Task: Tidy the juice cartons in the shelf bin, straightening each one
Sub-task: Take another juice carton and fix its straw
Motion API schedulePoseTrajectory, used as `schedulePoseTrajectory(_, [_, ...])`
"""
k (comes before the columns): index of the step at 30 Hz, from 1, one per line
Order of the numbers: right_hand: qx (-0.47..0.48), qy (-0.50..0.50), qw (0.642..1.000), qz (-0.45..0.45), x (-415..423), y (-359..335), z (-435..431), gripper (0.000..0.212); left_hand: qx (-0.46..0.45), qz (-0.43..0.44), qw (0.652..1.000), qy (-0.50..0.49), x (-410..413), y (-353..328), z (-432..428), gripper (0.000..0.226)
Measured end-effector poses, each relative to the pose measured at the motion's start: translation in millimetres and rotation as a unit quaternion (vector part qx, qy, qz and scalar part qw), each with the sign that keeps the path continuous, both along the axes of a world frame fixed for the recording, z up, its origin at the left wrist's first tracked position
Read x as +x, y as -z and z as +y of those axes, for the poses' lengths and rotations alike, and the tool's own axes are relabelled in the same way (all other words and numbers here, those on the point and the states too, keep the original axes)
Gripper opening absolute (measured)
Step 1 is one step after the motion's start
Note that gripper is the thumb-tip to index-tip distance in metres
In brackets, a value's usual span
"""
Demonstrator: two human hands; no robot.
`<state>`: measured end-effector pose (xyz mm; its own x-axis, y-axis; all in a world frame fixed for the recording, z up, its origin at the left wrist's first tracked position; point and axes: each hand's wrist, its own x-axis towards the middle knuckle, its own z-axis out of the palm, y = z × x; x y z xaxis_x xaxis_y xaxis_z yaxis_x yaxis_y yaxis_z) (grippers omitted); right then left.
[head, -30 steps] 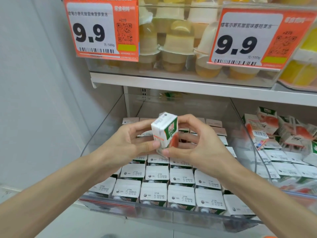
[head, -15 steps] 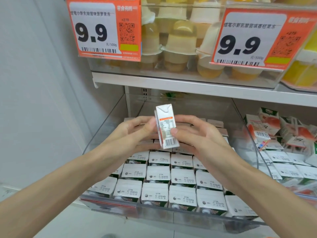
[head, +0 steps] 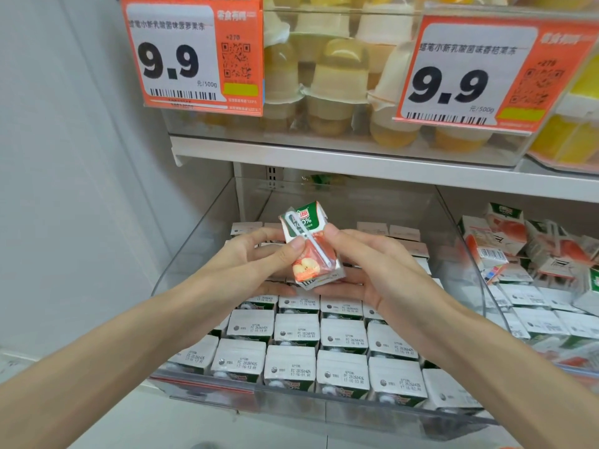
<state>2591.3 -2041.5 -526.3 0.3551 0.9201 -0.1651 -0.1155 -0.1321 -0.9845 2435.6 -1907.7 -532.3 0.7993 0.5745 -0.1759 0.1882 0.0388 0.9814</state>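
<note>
The hands hide the back rows of cartons (head: 342, 367) standing in the clear shelf bin (head: 201, 251), and the print on their tops is too blurred to read. One juice carton (head: 316, 257) is held tilted above the bin, its straw (head: 312, 236) facing the camera. The left hand (head: 256, 259) pinches its left edge between thumb and fingers. The right hand (head: 376, 270) curls around its right side and covers the carton's underside.

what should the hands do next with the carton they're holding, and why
Probably turn the juice carton upright and lower it among the packed cartons. The left hand and right hand pinch it tilted above the clear bin, straw face to the camera, while those below all stand with stamped tops up. Any open slot is hidden behind the hands.
</note>
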Motion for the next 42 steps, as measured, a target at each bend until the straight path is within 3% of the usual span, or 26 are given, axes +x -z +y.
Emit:
schedulePoseTrajectory(4, [0.002, -0.005, 0.999, -0.039, 0.5, 0.4, -1.8, 0.031, 0.068, -0.021, 0.997, -0.019, -2.8, 1.3, 2.8, 0.042])
schedulePoseTrajectory(8, [0.028, 0.025, 0.985, -0.167, 0.3, 2.6, -2.7, 0.036, 0.110, -0.061, 0.991, -0.036, -4.1, 0.1, 7.7, 0.057])
schedulePoseTrajectory(14, [0.056, 0.068, 0.975, -0.206, 0.4, 8.6, -1.5, 0.044, 0.160, -0.075, 0.983, -0.043, -4.6, 1.3, 7.1, 0.059])
schedulePoseTrajectory(18, [0.031, 0.076, 0.987, -0.141, 1.9, 8.1, -0.1, 0.040, 0.161, -0.073, 0.983, -0.057, -4.0, -0.9, 5.5, 0.053])
schedulePoseTrajectory(23, [0.006, 0.060, 0.998, 0.014, 3.5, 6.8, 2.0, 0.041, 0.186, -0.083, 0.978, -0.040, -4.5, -1.9, 3.2, 0.046])
schedulePoseTrajectory(30, [0.014, -0.002, 0.982, 0.190, -0.5, -3.6, 1.2, 0.036, 0.230, -0.093, 0.969, -0.006, -1.2, -0.4, -0.1, 0.045])
schedulePoseTrajectory(36, [0.002, 0.006, 0.981, 0.195, -6.3, -7.1, 0.6, 0.037, 0.246, -0.096, 0.964, 0.020, -2.4, 2.4, 1.5, 0.029])
schedulePoseTrajectory(42, [-0.033, 0.035, 0.975, 0.218, -5.9, -7.6, -3.4, 0.045, 0.255, -0.057, 0.963, 0.059, -1.8, 6.1, 2.1, 0.040])
